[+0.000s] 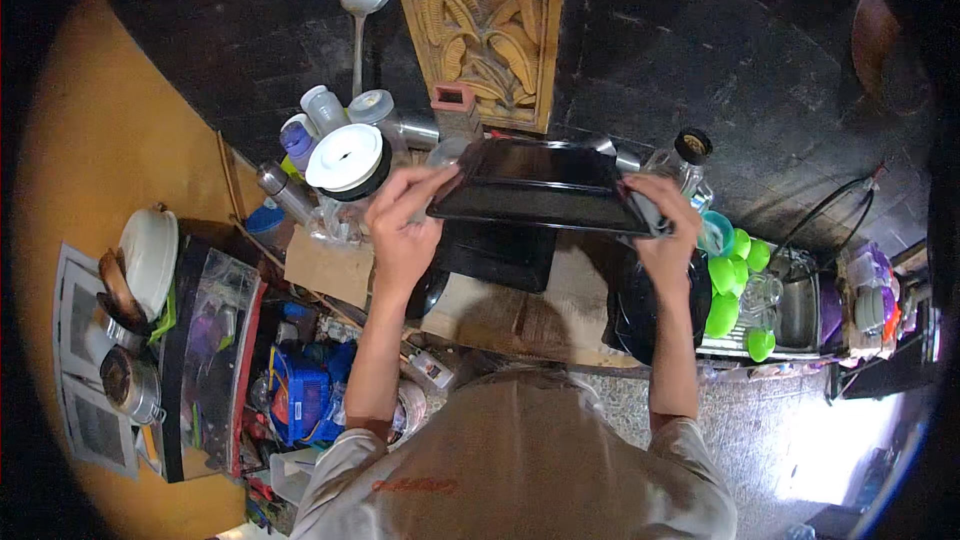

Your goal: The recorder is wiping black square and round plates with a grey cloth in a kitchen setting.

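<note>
A glossy black rectangular tray or pan (540, 195) is raised above the counter, tilted, gripped at both ends. My left hand (409, 221) holds its left end, fingers along the edge. At the right end my right hand (664, 214) grips the rim, with something greyish, perhaps a cloth, at the fingers. Below the tray lies a flat black item (499, 255) on the cardboard-covered counter (517, 319). Another black object (656, 307) sits under my right forearm. What kind of thing each of these is, I cannot tell.
Jars and bottles, one with a white lid (345, 157), crowd the counter's back left. Several green cups (724, 315) stand beside a metal sink (796, 315) at the right. A carved wooden panel (487, 37) leans at the wall; a blue basket (300, 397) is at the lower left.
</note>
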